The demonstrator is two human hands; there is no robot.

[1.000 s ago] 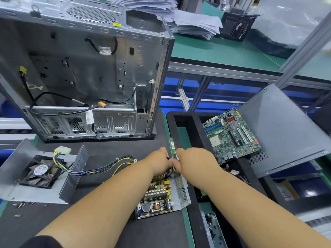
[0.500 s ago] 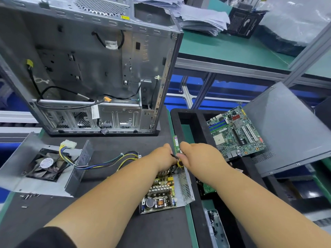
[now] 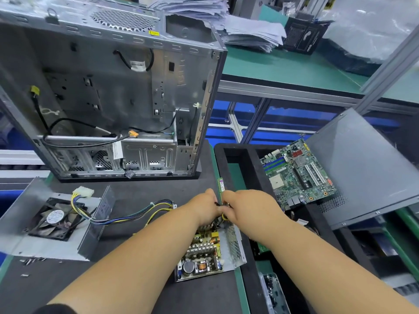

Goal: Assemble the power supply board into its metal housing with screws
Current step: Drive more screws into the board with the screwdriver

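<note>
A dark bench mat carries computer case, fan bracket, power supply board, loose screws

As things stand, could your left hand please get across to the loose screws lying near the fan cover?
Probably yes. The left hand is busy at the power supply board, but the mat between it and the loose screws holds only the flat cable bundle, which hardly blocks it.

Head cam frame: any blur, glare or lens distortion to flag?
Head view: wide-angle bends the computer case edges; left border smeared around the fan bracket; soft glare on the grey side panel; both hands and the power supply board stay sharp.
</note>
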